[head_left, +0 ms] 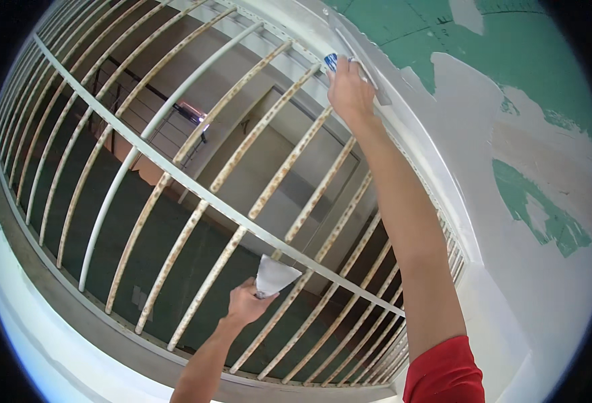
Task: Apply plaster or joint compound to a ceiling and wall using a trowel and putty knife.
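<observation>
My right hand [353, 91] reaches up, fingers wrapped round the blue-and-white handle of a finishing trowel [366, 60]. The long thin metal blade lies along the white edge between the window opening and the green wall, seemingly against the surface. Lower down, my left hand [248, 303] grips a putty knife [276, 276] in front of the window bars. White paste appears to coat its wide blade, and my fingers hide most of its handle.
Rust-spotted white metal bars [195, 161] with a flat crossbar [155, 158] fill the window opening. Patchy white filler [467, 127] covers part of the green wall [511, 43]. Beyond the bars are a dark green floor, a door and a railing. A pale sill [54, 322] curves along the lower left.
</observation>
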### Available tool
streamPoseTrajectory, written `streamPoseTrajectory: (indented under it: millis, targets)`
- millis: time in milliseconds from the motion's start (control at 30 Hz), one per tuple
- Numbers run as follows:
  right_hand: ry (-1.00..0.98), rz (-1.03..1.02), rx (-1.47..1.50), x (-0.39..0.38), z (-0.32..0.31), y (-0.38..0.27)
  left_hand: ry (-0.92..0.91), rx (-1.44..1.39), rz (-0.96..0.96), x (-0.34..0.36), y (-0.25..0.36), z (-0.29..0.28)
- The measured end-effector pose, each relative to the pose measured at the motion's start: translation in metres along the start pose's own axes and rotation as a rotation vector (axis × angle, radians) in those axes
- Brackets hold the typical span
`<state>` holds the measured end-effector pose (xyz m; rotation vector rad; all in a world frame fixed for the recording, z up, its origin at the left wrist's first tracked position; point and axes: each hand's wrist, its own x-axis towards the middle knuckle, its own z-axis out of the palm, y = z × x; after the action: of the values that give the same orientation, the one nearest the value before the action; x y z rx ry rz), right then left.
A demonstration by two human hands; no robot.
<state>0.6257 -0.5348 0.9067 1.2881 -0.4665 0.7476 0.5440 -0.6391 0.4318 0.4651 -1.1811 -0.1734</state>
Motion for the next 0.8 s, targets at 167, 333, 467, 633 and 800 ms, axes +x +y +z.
streamPoseTrajectory:
  millis: [167, 333, 467, 633, 800]
  targets:
    - [0.029, 0.025, 0.010, 0.023, 0.025, -0.026, -0.023, -0.001, -0.010, 0.000, -0.001, -0.002]
    - [0.055, 0.079, -0.016, 0.029, 0.037, -0.024, -0.016, -0.017, 0.024, 0.004, -0.004, -0.001]
    - [0.067, 0.119, -0.071, 0.006, 0.036, 0.003, -0.019, -0.046, 0.042, 0.000, -0.005, 0.001]
    - [0.078, 0.113, -0.131, -0.033, 0.026, 0.049, -0.027, -0.098, 0.018, 0.003, 0.000, -0.003]
    - [0.099, 0.172, -0.153, -0.083, 0.018, 0.103, -0.041, -0.185, -0.014, 0.006, 0.010, 0.000]
